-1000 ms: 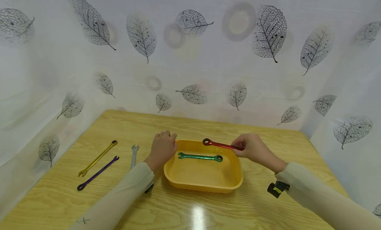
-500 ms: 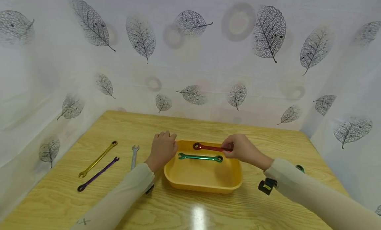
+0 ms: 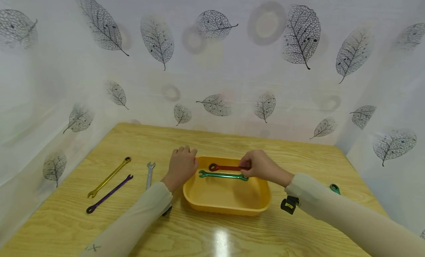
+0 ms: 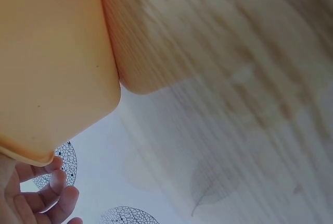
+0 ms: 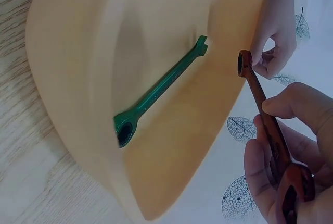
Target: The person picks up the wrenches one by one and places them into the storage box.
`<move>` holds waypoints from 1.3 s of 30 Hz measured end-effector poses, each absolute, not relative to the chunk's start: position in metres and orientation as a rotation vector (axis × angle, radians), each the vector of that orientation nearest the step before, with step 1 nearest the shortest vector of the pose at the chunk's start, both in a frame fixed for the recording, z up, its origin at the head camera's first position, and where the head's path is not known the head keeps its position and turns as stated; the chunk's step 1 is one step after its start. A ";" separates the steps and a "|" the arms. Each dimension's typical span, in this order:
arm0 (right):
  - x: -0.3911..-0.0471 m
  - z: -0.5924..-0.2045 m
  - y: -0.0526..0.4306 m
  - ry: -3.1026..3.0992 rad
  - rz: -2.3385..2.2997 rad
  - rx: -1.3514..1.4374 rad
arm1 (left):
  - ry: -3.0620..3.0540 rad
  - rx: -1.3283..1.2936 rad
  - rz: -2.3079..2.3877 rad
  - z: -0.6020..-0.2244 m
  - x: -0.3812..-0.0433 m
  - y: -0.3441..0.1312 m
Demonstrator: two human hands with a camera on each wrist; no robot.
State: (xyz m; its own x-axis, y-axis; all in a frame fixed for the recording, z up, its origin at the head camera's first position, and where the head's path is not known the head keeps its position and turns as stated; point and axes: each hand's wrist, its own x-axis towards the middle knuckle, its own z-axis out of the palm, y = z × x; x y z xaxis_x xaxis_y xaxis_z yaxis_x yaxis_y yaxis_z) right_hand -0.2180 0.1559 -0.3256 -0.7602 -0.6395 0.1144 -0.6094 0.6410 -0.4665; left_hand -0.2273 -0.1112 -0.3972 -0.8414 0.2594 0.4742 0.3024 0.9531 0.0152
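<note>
My right hand (image 3: pixel 262 166) pinches a red combination wrench (image 3: pixel 227 168) near one end, its ring end pointing left over the back of a yellow plastic basin (image 3: pixel 225 198). In the right wrist view the thumb and fingers close around the shaft of the red wrench (image 5: pixel 260 94), its open end by the palm. A green wrench (image 3: pixel 222 175) lies inside the basin, just in front of the red one. With curled fingers, my left hand (image 3: pixel 182 164) grips the basin's back left rim; the left wrist view shows those fingers (image 4: pixel 47 193) at the rim's corner.
Left of the basin, a gold wrench (image 3: pixel 109 177), a purple wrench (image 3: pixel 109 194) and a silver wrench (image 3: pixel 149 175) lie on the wooden table (image 3: pixel 219 231). Another green tool end (image 3: pixel 334 188) shows behind the right sleeve. A leaf-patterned curtain (image 3: pixel 225 72) encloses the table's back and sides.
My right hand has moved left and slightly down with the red wrench, bringing it over the basin close to the green wrench. The left hand stays on the rim.
</note>
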 end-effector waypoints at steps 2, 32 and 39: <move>-0.218 -0.326 0.153 2.787 -0.753 -1.083 | -2.619 -0.402 -0.126 -0.398 -0.228 -0.111; -0.227 -0.326 0.119 2.681 -0.657 -1.136 | -2.625 -0.414 -0.150 -0.400 -0.229 -0.113; -0.228 -0.327 0.113 2.683 -0.628 -1.133 | -2.631 -0.408 -0.143 -0.400 -0.229 -0.113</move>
State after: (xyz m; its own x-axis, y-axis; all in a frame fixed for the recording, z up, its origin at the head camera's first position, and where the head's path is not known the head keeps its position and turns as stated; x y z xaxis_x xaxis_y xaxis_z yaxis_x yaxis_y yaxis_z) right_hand -0.2282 0.1129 -0.3274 -0.6992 -0.7147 0.0138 -0.6466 0.6241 -0.4386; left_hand -0.2289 -0.1130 -0.3996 -0.8452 0.2604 0.4668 0.3094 0.9504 0.0301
